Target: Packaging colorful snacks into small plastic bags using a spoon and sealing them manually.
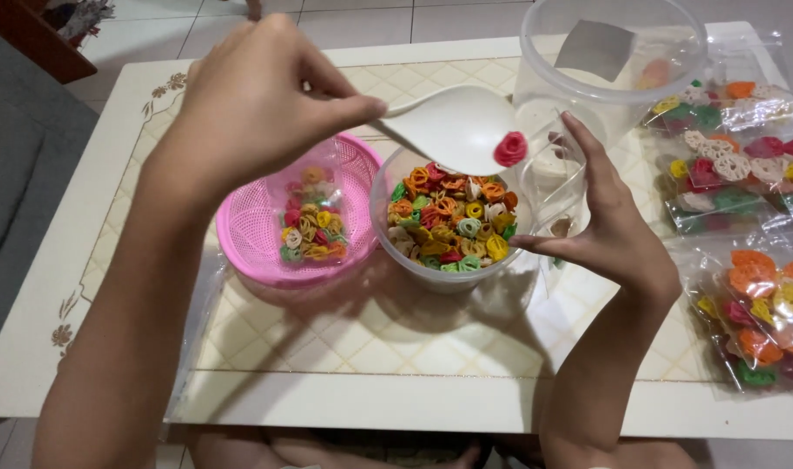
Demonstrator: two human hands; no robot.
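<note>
One white spoon (453,130) lies crosswise, bowl pointing right, in the left hand (257,100).

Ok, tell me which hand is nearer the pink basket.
Left. The left hand holds a white spoon just above and beside the pink basket; the right hand is farther off, past the clear bowl.
</note>
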